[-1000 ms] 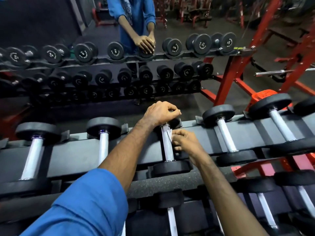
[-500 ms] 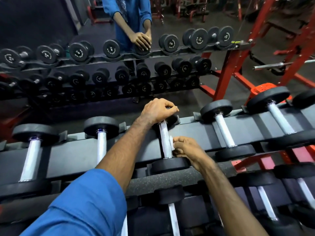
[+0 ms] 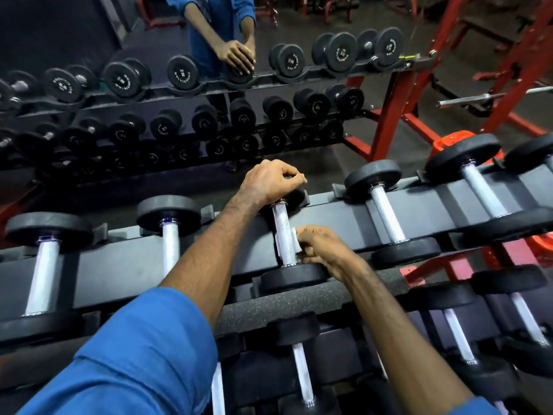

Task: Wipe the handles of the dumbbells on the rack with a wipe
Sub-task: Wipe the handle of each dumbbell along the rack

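Note:
A black dumbbell with a knurled silver handle (image 3: pixel 282 227) lies in the middle of the top tier of the dark rack (image 3: pixel 119 265). My left hand (image 3: pixel 269 181) grips its far weight head. My right hand (image 3: pixel 323 247) holds a small white wipe (image 3: pixel 291 241) wrapped against the lower half of the handle, just above the near head (image 3: pixel 294 278). Other dumbbells lie on the same tier: two to the left (image 3: pixel 170 247) (image 3: pixel 43 277) and two to the right (image 3: pixel 386 215) (image 3: pixel 481 190).
A lower tier holds more dumbbells (image 3: pixel 302 369). A mirror behind shows a dumbbell rack (image 3: pixel 191 76) and a person in blue with hands on it (image 3: pixel 236 58). Red frames (image 3: pixel 392 106), a barbell (image 3: pixel 490 95) and an orange plate (image 3: pixel 454 143) stand at right.
My right hand with the wipe has slid down the handle toward the near head. My left hand stays on the far head.

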Demonstrator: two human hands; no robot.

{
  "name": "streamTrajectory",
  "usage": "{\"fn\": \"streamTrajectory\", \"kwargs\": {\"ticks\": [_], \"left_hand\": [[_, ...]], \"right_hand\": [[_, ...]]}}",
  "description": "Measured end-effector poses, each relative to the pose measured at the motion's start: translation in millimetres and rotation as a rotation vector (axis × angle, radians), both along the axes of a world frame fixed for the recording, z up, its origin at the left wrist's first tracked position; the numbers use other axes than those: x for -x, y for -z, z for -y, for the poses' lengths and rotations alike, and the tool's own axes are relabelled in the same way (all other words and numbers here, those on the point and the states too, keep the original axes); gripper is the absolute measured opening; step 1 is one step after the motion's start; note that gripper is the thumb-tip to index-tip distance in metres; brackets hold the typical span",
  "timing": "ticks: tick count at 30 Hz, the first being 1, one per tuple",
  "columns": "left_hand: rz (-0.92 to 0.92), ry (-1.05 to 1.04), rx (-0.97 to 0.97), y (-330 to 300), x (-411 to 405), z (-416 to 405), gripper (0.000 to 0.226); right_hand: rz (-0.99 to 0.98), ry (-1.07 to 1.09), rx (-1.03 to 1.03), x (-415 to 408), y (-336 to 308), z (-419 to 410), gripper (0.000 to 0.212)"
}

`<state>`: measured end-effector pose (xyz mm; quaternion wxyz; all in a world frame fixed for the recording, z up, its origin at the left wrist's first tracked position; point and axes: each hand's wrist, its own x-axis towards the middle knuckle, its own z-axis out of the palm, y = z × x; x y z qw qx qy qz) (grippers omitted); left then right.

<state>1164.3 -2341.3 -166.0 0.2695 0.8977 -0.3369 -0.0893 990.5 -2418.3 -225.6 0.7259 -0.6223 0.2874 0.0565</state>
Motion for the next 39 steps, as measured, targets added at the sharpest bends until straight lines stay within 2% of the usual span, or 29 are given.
{"fn": "streamTrajectory", "kwargs": {"ticks": [4,7,11,13,16,22,24,28,31,33,35,39], "left_hand": [[-0.025,-0.001,0.009,-1,2,-1,0.051],[-0.021,-0.005,0.014,-1,2,-1,0.058],[-0.005,0.01,0.005,0,1,1,0.053],[-0.005,0.013,-0.005,-1,0,2,0.042],[-0.016,0.004,0.007,-1,2,0,0.042],[-0.019,0.006,0.015,-1,2,0,0.059],[-0.015,0.01,0.002,-1,1,1,0.061],[-0.022,-0.005,0.023,-1,1,-1,0.042],[-0.011,-0.013,0.033,3,0,-1,0.03],[-0.022,-0.01,0.039,3,-1,0,0.041],[-0.03,-0.006,0.035,3,-3,1,0.056],[-0.026,-0.015,0.04,4,-3,2,0.056]], "right_hand": [[0.027,0.1,-0.09,-32,-12,0,0.018],[-0.032,0.014,-0.144,-24,-12,2,0.02],[-0.101,-0.075,-0.099,-12,-3,6,0.037],[-0.078,-0.057,-0.168,-25,-9,3,0.04],[-0.04,0.002,-0.207,-45,-18,-6,0.037],[-0.077,-0.089,-0.088,-34,-4,-12,0.046],[-0.03,-0.029,-0.106,-43,-8,-8,0.04],[-0.01,0.033,-0.019,-54,-23,-1,0.016],[-0.012,-0.044,0.097,-24,-16,0,0.02],[0.028,-0.065,0.095,-1,-7,1,0.024],[0.083,0.003,0.118,6,-1,1,0.027],[0.143,0.148,0.291,-15,-2,-1,0.015]]}}
